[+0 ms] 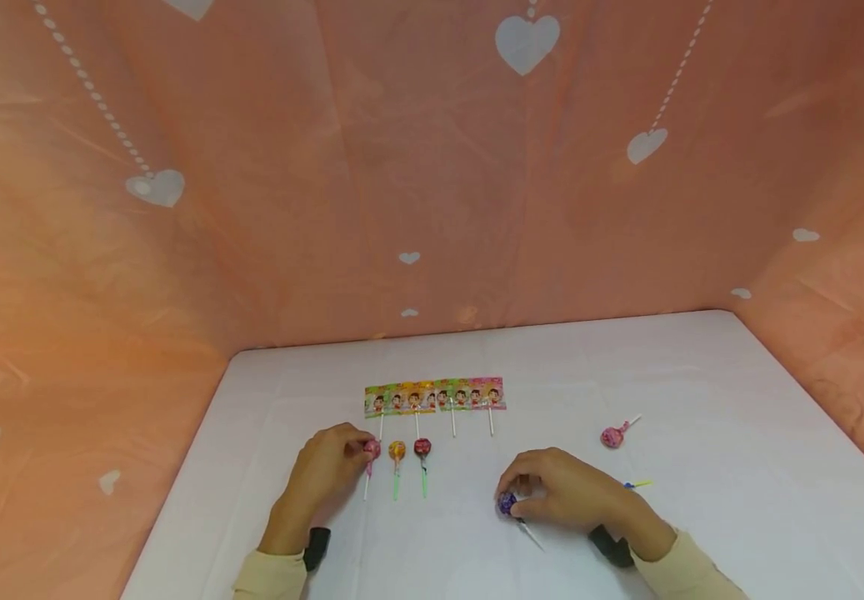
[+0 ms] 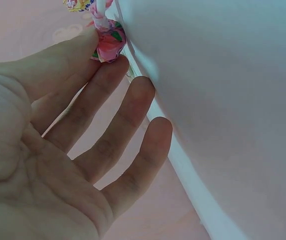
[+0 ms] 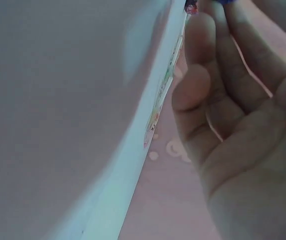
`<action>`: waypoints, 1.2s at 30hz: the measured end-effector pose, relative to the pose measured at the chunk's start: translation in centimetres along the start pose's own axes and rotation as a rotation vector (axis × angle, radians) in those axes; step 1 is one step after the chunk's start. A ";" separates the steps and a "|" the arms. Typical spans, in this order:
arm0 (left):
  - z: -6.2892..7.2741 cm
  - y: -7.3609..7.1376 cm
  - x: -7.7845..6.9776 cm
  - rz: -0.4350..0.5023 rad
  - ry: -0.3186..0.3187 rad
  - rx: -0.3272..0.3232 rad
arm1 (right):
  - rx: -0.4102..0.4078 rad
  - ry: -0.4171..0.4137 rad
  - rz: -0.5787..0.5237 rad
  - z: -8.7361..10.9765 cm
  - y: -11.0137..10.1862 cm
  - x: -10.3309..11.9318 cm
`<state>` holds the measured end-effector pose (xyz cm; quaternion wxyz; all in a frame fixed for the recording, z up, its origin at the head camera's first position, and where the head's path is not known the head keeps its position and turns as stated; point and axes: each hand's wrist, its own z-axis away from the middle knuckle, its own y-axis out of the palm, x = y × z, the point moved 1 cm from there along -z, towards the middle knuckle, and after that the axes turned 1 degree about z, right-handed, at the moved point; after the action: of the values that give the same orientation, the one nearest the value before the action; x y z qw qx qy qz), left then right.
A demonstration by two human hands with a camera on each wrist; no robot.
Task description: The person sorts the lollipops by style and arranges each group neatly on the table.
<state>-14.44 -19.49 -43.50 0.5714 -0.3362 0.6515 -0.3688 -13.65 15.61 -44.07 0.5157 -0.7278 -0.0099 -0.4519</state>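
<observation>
My left hand [image 1: 327, 467] pinches a round pink-wrapped lollipop [image 1: 372, 450] between thumb and forefinger, its white stick pointing toward me. In the left wrist view the pink wrapper [image 2: 111, 45] shows at the fingertips, and the other fingers are spread. Beside it lie a yellow-orange lollipop [image 1: 397, 451] and a dark red lollipop [image 1: 422, 448], both with green sticks. Farther right, my right hand [image 1: 566, 489] pinches a purple-wrapped lollipop [image 1: 506, 503], its pale stick slanting toward the front right. Only a bit of purple wrapper [image 3: 225, 1] shows at the top of the right wrist view.
Behind the round lollipops, several flat-packed lollipops [image 1: 414, 398] lie in a row, sticks forward. Another pink lollipop [image 1: 612, 437] lies at the right of the white table [image 1: 297, 375]. A yellow stick [image 1: 643, 482] is partly hidden by my right wrist. Orange cloth walls [image 1: 432, 167] surround the table.
</observation>
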 end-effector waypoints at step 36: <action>0.0 -0.1 0.0 0.024 -0.022 0.017 | -0.243 0.332 -0.161 -4.8 -0.3 0.2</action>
<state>-14.41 -19.54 -43.43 0.5859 -0.3276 0.6459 -0.3636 -16.76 11.98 -43.43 0.3809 -0.6971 0.0716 -0.6031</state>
